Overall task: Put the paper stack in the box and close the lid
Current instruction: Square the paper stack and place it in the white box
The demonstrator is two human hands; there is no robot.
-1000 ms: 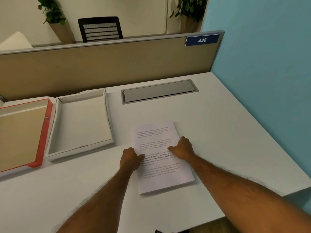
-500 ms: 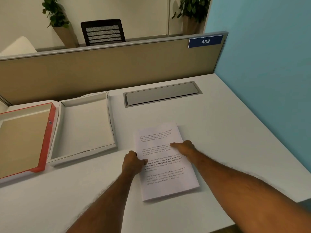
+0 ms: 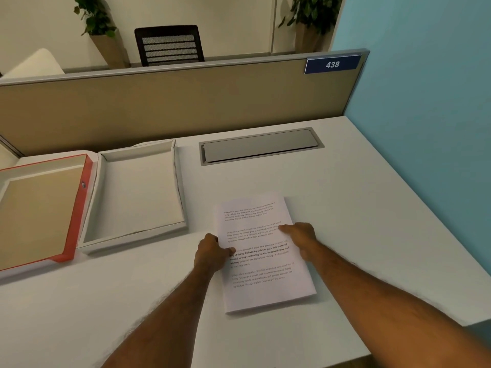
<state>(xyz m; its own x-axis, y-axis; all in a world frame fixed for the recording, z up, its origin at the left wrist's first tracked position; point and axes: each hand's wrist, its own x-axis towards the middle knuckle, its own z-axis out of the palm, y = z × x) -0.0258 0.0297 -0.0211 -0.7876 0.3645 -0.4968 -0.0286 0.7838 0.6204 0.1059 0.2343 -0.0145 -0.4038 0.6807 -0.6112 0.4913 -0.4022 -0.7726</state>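
Observation:
A white paper stack [image 3: 253, 215] with printed text lies flat on the white desk [image 3: 358, 221], a little right of centre. My left hand [image 3: 211, 253] grips its left edge, thumb on the top sheet. My right hand [image 3: 301, 236] holds the right edge, with a finger lying across the top sheet. The open white box [image 3: 132, 241] sits empty just left of the paper. Its lid [image 3: 79, 208], red-rimmed with a tan inside, lies upturned further left and touches the box's side.
A grey cable hatch [image 3: 260, 146] is set into the desk behind the paper. A tan partition [image 3: 159, 110] closes the back and a blue wall [image 3: 425, 128] the right. The desk's front edge runs close under my right forearm.
My right hand has slid from the top of the stack out to its right edge. My left hand stays on the left edge, and the paper remains flat.

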